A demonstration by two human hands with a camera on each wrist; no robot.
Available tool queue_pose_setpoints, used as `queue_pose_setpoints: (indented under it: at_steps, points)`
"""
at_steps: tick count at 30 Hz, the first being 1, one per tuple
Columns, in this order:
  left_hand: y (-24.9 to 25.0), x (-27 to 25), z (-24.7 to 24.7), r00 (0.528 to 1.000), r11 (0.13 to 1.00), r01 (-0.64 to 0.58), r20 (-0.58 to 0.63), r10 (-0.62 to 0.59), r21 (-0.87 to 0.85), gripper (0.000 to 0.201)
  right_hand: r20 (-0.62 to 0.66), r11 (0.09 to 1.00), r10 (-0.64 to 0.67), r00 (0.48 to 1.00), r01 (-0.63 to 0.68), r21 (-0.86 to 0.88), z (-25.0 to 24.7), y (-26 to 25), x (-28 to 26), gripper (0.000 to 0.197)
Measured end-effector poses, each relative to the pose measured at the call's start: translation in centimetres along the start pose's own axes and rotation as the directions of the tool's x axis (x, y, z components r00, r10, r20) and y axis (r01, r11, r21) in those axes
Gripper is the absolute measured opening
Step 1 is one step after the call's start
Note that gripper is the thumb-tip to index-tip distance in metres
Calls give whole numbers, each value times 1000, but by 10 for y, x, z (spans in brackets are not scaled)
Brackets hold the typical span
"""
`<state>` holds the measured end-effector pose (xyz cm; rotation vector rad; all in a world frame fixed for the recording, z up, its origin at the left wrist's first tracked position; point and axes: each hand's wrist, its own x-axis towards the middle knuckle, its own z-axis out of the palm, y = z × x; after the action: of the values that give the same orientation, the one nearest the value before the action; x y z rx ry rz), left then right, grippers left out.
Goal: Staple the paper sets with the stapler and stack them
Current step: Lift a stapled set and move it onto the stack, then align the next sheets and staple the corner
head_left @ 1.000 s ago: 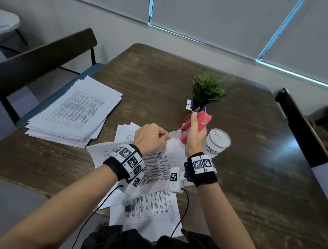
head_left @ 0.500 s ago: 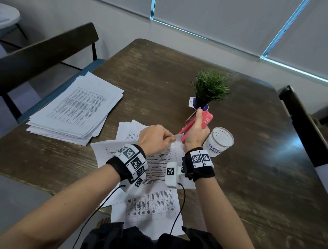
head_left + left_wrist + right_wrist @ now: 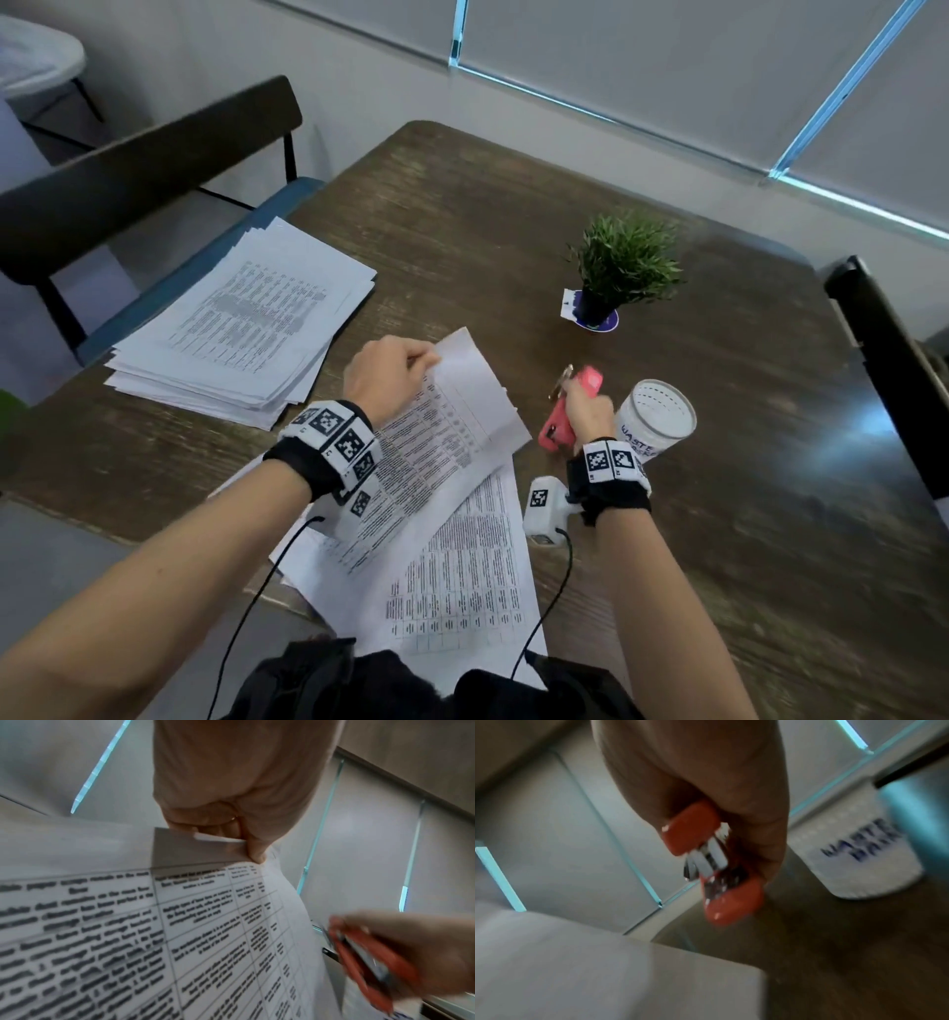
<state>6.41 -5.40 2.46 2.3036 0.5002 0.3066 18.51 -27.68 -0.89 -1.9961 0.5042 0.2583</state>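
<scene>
Paper set (image 3: pixel 452 411): printed tables, pinched at its far corner by the left hand (image 3: pixel 385 372), thumb and fingers (image 3: pixel 254 850) clamped on the sheets; the corner is lifted clear of the table (image 3: pixel 462 216), the rest trails down toward the wrist. Whether a staple sits in the pinched corner cannot be told. The stapler (image 3: pixel 570 411), red-pink, is held in the right hand (image 3: pixel 590 419), fingers wrapped round its body, just to the right of the pinched corner and apart from the paper. Its metal mouth appears slightly parted in the right wrist view. A large stack of sheets (image 3: pixel 241 329) lies well to the left of the left fingers. Loose printed sheets (image 3: pixel 462 575) lie below both wrists, near the table edge.

Risks, as judged:
- The set is held by one corner only; if unstapled, the sheets could fan or slip out of register.
- If the set is carried leftward to the stack, the trailing edge could drag the loose sheets off the near edge.
- The white cup (image 3: pixel 657 419) stands just right of the right fingers and could be knocked when the stapler is set down.

Writing: the cup bears dark blue letters, partly hidden; "WASTE" is a probable reading. Table text on the sheets is too blurred to read. A small potted plant (image 3: pixel 624 262) stands beyond the fingers.
</scene>
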Motion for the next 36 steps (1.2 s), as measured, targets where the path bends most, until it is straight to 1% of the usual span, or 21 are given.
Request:
queue_pose_setpoints:
  at_steps: [2,4,6,10,13,15,17,18,19,20,22,24,26,28,29,31,32,33,34,35,36]
  points:
    - [-10,6,-8,999,999,27,-19,-27,-17,16,31,988,49,998,-44,-150,8,20,12,57]
    - [-19,11,-14,999,999,21,-26,-22,-50,16,25,949,27,999,-18,-315,20,35,16,51]
    - [-23,14,-20,999,997,-22,-30,20,-73,17,-1,909,-19,1000,17,-417,31,41,16,49]
    - [-28,21,-29,998,993,-60,-42,56,-105,20,-39,884,-54,998,29,-467,44,39,18,46]
    - [-35,29,-35,995,984,-78,-65,69,-160,21,-43,854,-73,996,40,-519,53,38,22,35]
    - [-38,36,-39,993,973,-86,-94,67,-214,23,-45,831,-149,988,101,-547,61,31,16,28]
    - [-39,42,-42,990,960,-99,-121,69,-262,23,-9,850,-283,959,247,-466,71,20,3,32]
    - [-39,46,-43,989,950,-106,-129,70,-293,23,37,889,-308,951,302,-344,76,13,-7,39]
    - [-41,51,-45,988,939,-109,-137,68,-326,22,129,935,-282,951,303,-183,83,9,-17,47]
    - [-42,56,-47,986,928,-115,-151,65,-355,22,264,971,-223,939,237,-24,91,8,-26,53]
    - [-46,67,-50,981,906,-123,-185,51,-405,22,485,982,-100,869,7,189,109,13,-41,63]
    - [-50,78,-55,977,885,-109,-214,11,-453,22,580,977,-54,813,-79,200,122,22,-49,61]
    - [-59,89,-61,968,865,-94,-248,-35,-493,20,601,992,-91,794,19,125,131,28,-57,41]
    - [-73,99,-66,953,858,-79,-292,-85,-507,20,577,988,-151,803,115,98,142,39,-55,16]
    - [-78,102,-68,948,857,-64,-299,-108,-511,20,551,984,-174,816,130,118,147,43,-55,14]
    - [-87,104,-69,960,873,-16,-253,-124,-488,33,474,970,-219,853,137,202,153,44,-54,22]
    - [-92,103,-66,973,887,30,-190,-132,-461,38,423,960,-227,877,128,248,155,42,-55,23]
    - [-97,102,-63,984,889,97,-92,-154,-447,34,378,951,-222,899,115,285,157,38,-55,22]
    - [-103,99,-60,983,885,183,50,-179,-428,28,335,942,-222,916,112,317,160,36,-54,22]
    - [-115,99,-54,956,878,278,204,-212,-389,41,289,939,-221,932,122,323,160,31,-55,21]
    - [-123,94,-51,909,876,360,332,-252,-321,69,248,935,-233,940,146,323,160,27,-55,22]
